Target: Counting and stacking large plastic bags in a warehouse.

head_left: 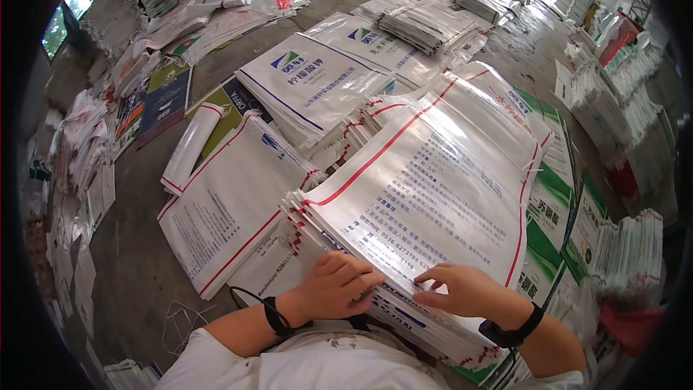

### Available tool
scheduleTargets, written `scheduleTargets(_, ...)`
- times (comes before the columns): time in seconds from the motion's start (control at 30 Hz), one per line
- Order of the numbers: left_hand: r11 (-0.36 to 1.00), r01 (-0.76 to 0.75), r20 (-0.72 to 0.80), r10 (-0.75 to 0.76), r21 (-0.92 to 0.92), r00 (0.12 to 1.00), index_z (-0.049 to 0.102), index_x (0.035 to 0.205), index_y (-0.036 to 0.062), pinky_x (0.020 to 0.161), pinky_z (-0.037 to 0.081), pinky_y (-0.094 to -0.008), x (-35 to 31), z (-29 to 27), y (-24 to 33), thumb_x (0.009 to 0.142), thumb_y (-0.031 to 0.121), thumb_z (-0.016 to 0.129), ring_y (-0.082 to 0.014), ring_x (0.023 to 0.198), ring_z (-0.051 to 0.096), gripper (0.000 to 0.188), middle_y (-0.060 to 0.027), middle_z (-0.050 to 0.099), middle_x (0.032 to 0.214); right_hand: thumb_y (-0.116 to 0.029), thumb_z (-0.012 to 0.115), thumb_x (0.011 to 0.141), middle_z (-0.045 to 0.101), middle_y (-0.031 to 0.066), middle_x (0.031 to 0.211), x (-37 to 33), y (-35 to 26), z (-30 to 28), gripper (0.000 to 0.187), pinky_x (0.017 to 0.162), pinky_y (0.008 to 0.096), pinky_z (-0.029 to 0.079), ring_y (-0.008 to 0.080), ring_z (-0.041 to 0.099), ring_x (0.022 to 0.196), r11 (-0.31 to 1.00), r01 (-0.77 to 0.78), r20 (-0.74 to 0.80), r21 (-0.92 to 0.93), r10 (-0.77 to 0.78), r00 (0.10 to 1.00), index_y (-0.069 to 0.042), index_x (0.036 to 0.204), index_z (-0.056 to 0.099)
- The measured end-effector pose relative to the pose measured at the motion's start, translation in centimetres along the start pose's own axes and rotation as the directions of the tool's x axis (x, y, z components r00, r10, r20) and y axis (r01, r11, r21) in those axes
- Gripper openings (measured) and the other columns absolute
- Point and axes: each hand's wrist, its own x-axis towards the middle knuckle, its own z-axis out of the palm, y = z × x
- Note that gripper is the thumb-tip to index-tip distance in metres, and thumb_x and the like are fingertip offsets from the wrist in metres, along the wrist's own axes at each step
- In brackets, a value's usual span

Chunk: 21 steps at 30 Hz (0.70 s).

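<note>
A thick stack of white printed plastic sacks (433, 180) with red border stripes lies right in front of me. At its near edge, my left hand (338, 285) has its fingers bent and close together, with the fingertips on the edges of the top sacks; its thumb is hidden. My right hand (465, 289) rests over the near part of the stack, thumb and curved fingers apart, fingertips at the printed top sack. Black bands circle both wrists. To the left of the stack lies a lower pile of similar sacks (224, 206), with a rolled white sack (191, 148) next to it.
Beyond stand piles with blue-and-green printing (310, 83) and a bundled sack pile (433, 22). Green-and-white sacks (545, 245) lie on the right, near tall stacks (613, 108). Loose sacks (83, 141) heap up at the left. Thin string (180, 321) lies on the concrete floor (137, 245).
</note>
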Motion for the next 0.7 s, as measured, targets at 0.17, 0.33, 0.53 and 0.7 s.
scheduleTargets(0.17,0.999,0.02,0.041,-0.022,0.03,0.999,0.071,0.121,0.0209,0.086,0.042,-0.0334,0.4,0.0,-0.1,0.073,0.02,0.076,-0.0156,0.091,0.055,0.048,0.0057,0.06,0.102,-0.044,0.063,0.098,0.07,0.014,0.119,0.3,0.3,0.6,0.044,0.09,0.0388,0.055,0.0293,0.071,0.106,0.999,0.047,-0.081,0.002,-0.046,0.996,-0.011,0.127,0.07)
scheduleTargets(0.33,0.998,-0.05,0.03,0.048,0.045,0.998,0.07,0.127,0.024,0.087,0.042,-0.0337,-0.6,0.3,-0.9,0.075,0.019,0.076,-0.0151,0.095,0.054,0.053,0.0048,0.057,0.11,-0.021,0.055,0.102,0.073,0.0152,0.112,0.3,0.4,0.5,0.038,0.089,0.0429,0.055,0.0357,0.071,0.1,0.99,0.08,-0.171,0.112,-0.061,0.983,-0.014,0.139,0.06)
scheduleTargets(0.53,0.993,-0.113,0.045,0.112,0.018,0.993,0.066,0.132,0.0182,0.09,0.045,-0.0339,-0.5,-0.2,-1.6,0.078,0.021,0.075,-0.017,0.097,0.058,0.055,0.0008,0.06,0.117,-0.004,0.053,0.094,0.071,0.0148,0.106,-0.1,0.3,0.0,0.047,0.085,0.0447,0.055,0.0377,0.069,0.097,0.966,0.26,-0.272,0.002,-0.249,0.929,-0.02,0.138,0.06)
scheduleTargets(0.7,0.991,-0.136,0.068,0.136,-0.004,0.988,0.07,0.126,0.0205,0.089,0.045,-0.0307,-0.3,-0.9,-2.4,0.074,0.017,0.076,-0.0165,0.096,0.057,0.052,0.0021,0.06,0.12,0.002,0.055,0.088,0.068,0.0155,0.096,-0.3,3.0,-1.7,0.039,0.078,0.0404,0.055,0.0326,0.068,0.085,0.985,0.137,-0.467,-0.103,-0.169,0.868,-0.013,0.119,0.074)
